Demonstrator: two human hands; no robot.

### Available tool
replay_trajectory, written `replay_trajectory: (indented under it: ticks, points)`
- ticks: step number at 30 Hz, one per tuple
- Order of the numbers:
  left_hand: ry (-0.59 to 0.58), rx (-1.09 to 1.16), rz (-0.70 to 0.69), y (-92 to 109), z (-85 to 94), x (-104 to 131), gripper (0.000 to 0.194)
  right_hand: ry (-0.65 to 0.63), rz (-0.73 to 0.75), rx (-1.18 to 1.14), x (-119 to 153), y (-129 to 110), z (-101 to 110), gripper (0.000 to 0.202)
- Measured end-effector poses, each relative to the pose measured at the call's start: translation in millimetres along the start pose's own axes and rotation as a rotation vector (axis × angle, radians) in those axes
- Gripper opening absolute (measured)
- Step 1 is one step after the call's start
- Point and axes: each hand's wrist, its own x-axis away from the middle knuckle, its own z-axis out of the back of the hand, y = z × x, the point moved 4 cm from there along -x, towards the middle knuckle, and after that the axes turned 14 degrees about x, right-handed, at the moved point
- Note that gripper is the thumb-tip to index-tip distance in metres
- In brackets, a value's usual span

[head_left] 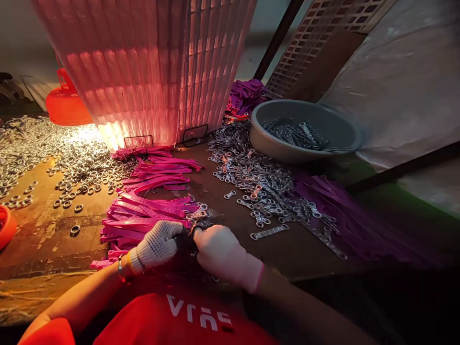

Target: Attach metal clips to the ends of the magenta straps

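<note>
Both my hands wear white gloves and meet at the table's front edge. My left hand (pixel 158 243), in a dotted glove, has its fingers closed at a dark, blurred item between the hands. My right hand (pixel 221 251) is curled into a fist at the other side of that item; what it grips is too dark to make out. Just beyond them lies a small cluster of metal ring pieces (pixel 201 213), at the right ends of a pile of magenta straps (pixel 143 211). Part of the straps is hidden behind my left hand.
Loose metal rings (pixel 89 167) cover the left, below a red lamp (pixel 68 103). Ribbed clear panels (pixel 151 72) stand at the back. Linked metal pieces (pixel 266 187), a grey basin (pixel 305 129) and purple straps (pixel 345 215) lie right. An orange container (pixel 6 227) is far left.
</note>
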Motion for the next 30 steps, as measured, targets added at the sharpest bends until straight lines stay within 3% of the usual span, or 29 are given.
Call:
replay_trajectory:
  ticks: [3, 5, 7, 10, 13, 15, 18, 20, 22, 26, 30]
  points:
    - [-0.106, -0.031, 0.021, 23.0, 13.8, 1.4, 0.016, 0.064, 0.038, 0.017, 0.9, 0.9, 5.7, 0.017]
    - [-0.207, -0.065, 0.048, 43.2, 36.2, 8.8, 0.017, 0.158, 0.042, 0.005, 3.0, 4.6, 11.9, 0.014]
    - [-0.224, -0.084, 0.067, 59.8, 70.5, 19.8, 0.023, 0.257, -0.018, -0.016, 6.4, 11.3, 17.2, 0.013]
    - [-0.107, -0.223, 0.075, 65.4, 121.9, 31.7, 0.021, 0.309, -0.090, -0.084, 8.0, 23.7, 15.8, 0.012]
    - [0.154, -0.310, 0.075, 52.2, 142.5, 29.0, 0.022, 0.312, -0.040, -0.189, -3.5, 47.4, 0.7, 0.018]
    - [0.302, -0.105, 0.104, 37.1, 132.7, 20.7, 0.027, 0.284, -0.110, -0.202, -18.3, 79.1, -19.4, 0.028]
    - [0.374, 0.588, 0.189, 11.7, 97.7, 0.5, 0.025, 0.071, -0.400, -0.027, -42.5, 137.6, -62.7, 0.030]
    - [0.366, 0.976, 0.245, 0.6, 77.2, -15.3, 0.017, 0.017, -0.420, 0.029, -56.0, 163.1, -85.7, 0.026]
    - [0.348, 1.224, 0.287, -5.4, 65.9, -29.0, 0.013, 0.000, -0.402, 0.059, -64.4, 178.0, -102.2, 0.022]
    - [0.373, 1.405, 0.359, -12.3, 58.6, -43.2, 0.011, -0.018, -0.414, 0.055, -67.2, 188.5, -121.3, 0.015]
    - [0.370, 1.362, 0.375, -15.7, 57.9, -41.8, 0.007, 0.039, -0.452, -0.003, -62.3, 183.4, -126.9, 0.015]
